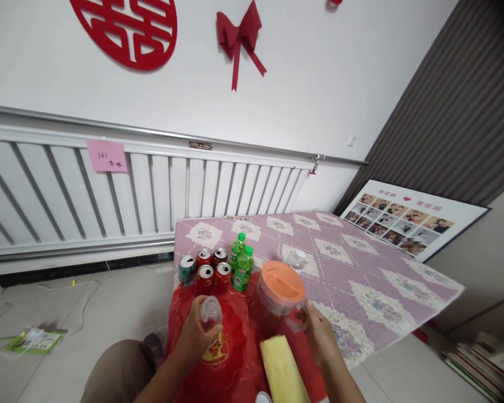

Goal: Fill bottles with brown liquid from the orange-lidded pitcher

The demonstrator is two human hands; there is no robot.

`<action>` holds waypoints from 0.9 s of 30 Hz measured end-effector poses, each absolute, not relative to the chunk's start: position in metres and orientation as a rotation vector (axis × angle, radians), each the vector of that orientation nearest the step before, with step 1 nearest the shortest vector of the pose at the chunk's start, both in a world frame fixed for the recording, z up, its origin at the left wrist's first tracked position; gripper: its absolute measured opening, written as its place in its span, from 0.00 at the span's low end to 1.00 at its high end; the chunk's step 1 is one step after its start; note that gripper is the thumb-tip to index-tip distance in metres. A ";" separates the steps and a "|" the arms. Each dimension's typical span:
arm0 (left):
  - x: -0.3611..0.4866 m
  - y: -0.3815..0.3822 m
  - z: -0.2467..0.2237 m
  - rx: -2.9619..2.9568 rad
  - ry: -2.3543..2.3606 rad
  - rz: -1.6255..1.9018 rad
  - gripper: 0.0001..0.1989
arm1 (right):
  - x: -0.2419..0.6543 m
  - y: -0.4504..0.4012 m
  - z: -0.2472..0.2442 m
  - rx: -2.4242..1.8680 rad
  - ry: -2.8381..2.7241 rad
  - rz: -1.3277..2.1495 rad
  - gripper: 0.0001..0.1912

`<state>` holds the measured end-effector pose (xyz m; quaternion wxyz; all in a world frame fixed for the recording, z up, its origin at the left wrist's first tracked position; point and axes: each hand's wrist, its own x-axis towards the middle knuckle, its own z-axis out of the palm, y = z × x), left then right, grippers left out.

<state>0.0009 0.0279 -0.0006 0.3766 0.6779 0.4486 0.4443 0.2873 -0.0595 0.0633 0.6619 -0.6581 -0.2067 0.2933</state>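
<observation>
While the left hand (197,331) is closed around a clear container (211,311) at the lower centre of the frame, the right hand (319,329) grips the handle of a clear pitcher (270,302) just right of centre. An orange lid (283,281) covers the top of the pitcher. Both hand-held items are positioned above a red sheet (239,358), which overlies part of a purple patterned cover (306,238).

Five drink cans (205,273) stand in a close group at centre left of the pitcher; one is teal, and the others are red or dark. Two green bottles (243,270) with green caps stand upright between the cans and the pitcher. A clear bottle (296,259) with a white cap is located beyond the pitcher, partly hidden by it.

At the bottom of the frame, a yellow pack (283,369) lies between the forearms. A white round item (263,397) is cut off by the lower edge beside it.
</observation>
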 end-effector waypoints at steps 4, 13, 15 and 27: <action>0.001 0.027 -0.002 1.724 1.131 1.135 0.29 | 0.286 -0.053 0.064 -1.457 -0.424 0.670 0.24; 0.004 0.029 0.000 1.687 1.131 1.116 0.29 | 0.281 -0.041 0.079 -1.463 -0.397 0.641 0.23; 0.004 0.028 0.000 1.679 1.126 1.132 0.29 | 0.280 -0.040 0.086 -1.475 -0.409 0.644 0.23; 0.005 0.028 0.004 1.632 1.108 1.102 0.32 | 0.271 -0.041 0.135 -1.499 -0.668 0.749 0.26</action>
